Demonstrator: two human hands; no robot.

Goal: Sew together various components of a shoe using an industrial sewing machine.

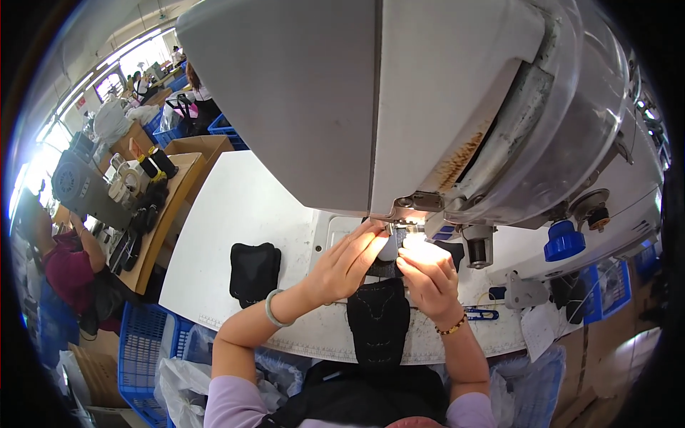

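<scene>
At the lit needle area of a large white sewing machine (457, 114), my left hand (348, 260) and my right hand (430, 277) hold a small black fabric piece (385, 269) from either side. My fingers are pressed together, with the fingertips close to the presser foot; they partly hide the fabric and a grey patch between them. Just below my hands, a black padded piece (378, 324) with light stitch lines lies on the white table, reaching its front edge. Whether it joins the held fabric I cannot tell.
Left of my forearm lie stacked black padded pieces (255, 274). Near my right wrist are blue thread snips (481, 314) and a paper sheet (541, 329). Blue crates (146, 357) stand below the table. Another person (71, 264) works at a machine at far left.
</scene>
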